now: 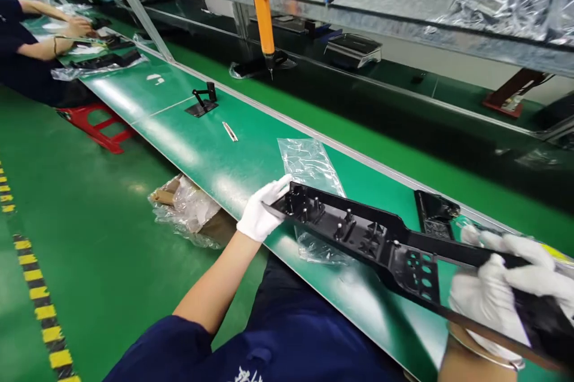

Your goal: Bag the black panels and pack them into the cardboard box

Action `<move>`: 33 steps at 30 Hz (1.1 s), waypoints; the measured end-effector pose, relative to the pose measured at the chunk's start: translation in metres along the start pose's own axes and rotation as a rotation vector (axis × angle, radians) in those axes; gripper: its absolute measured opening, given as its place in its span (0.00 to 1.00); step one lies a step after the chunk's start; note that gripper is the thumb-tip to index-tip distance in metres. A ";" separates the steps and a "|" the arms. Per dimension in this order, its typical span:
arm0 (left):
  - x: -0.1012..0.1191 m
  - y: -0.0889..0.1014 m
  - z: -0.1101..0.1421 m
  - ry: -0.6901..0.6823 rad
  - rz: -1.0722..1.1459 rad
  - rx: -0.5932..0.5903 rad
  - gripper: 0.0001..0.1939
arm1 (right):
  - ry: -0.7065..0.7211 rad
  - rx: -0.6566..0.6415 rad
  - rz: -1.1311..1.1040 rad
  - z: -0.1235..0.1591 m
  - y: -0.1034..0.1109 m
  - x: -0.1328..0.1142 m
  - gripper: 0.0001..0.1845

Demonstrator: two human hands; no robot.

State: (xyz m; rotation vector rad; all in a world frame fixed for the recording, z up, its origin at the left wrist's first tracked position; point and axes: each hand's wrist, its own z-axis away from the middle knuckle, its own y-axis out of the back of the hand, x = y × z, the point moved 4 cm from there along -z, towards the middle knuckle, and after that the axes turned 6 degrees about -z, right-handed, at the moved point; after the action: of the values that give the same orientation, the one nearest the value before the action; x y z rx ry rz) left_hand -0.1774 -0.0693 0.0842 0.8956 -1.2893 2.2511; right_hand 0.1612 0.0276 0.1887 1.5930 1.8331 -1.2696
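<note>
I hold a long black plastic frame part (385, 244) level above the green conveyor belt (206, 149). My left hand (262, 211), in a white glove, is closed on the part's left end. My right hand (502, 289), also gloved, is wrapped round its right end at the frame's lower right. The part shows raised pegs and a perforated plate near its middle. Under it lies a clear plastic bag (311, 167). A second black plastic piece (433, 214) lies on the belt behind the part.
A small black bracket (202, 102) and a thin metal strip (230, 131) lie further up the belt. An orange electric screwdriver (262, 5) hangs above. Another person's hands (76, 29) work at far left. A bagged box (188, 208) and a red stool (96, 122) stand on the floor.
</note>
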 end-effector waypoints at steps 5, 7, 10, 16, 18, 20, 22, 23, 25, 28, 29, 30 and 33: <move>0.002 0.009 -0.013 -0.106 -0.183 -0.121 0.32 | -0.548 -0.071 0.089 0.010 0.030 0.024 0.34; 0.007 0.004 -0.014 -0.177 -0.244 -0.129 0.33 | -0.842 0.065 0.042 0.019 0.050 0.036 0.34; 0.016 -0.015 -0.015 -0.221 -0.313 -0.226 0.34 | -1.018 0.237 -0.011 0.030 0.074 0.039 0.25; 0.065 -0.055 -0.052 -0.352 -0.872 -0.292 0.27 | -0.976 0.310 -0.019 0.037 0.097 0.016 0.23; 0.088 -0.052 -0.082 -0.520 -1.107 -0.009 0.27 | -0.881 0.327 -0.054 0.036 0.099 0.006 0.22; 0.095 -0.043 -0.113 -0.518 -1.244 0.193 0.35 | -0.823 0.310 -0.086 0.036 0.100 -0.001 0.19; 0.092 -0.027 -0.137 -0.382 -1.531 0.389 0.42 | -0.793 0.304 -0.097 0.036 0.101 -0.003 0.16; 0.089 -0.019 -0.144 -0.331 -1.611 0.430 0.41 | -0.787 0.311 -0.101 0.037 0.103 -0.003 0.16; 0.089 -0.005 -0.146 -0.280 -1.675 0.464 0.34 | -0.775 0.329 -0.123 0.038 0.108 -0.003 0.21; 0.102 0.006 -0.127 -0.378 -1.727 0.595 0.34 | -0.740 0.323 -0.193 0.038 0.115 -0.002 0.28; 0.104 0.003 -0.115 -0.493 -1.777 0.637 0.36 | -0.731 0.324 -0.211 0.038 0.117 -0.001 0.28; 0.101 -0.002 -0.104 -0.581 -1.818 0.616 0.38 | -0.730 0.334 -0.222 0.038 0.118 0.000 0.29; 0.057 -0.025 -0.070 -0.589 -1.894 0.254 0.32 | -0.767 0.375 -0.253 0.041 0.118 0.006 0.31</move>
State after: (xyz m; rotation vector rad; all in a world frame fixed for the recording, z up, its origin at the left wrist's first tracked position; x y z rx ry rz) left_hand -0.2267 0.0053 0.1135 1.7635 0.1001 0.5735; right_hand 0.2587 -0.0097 0.1194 0.8149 1.3649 -2.0665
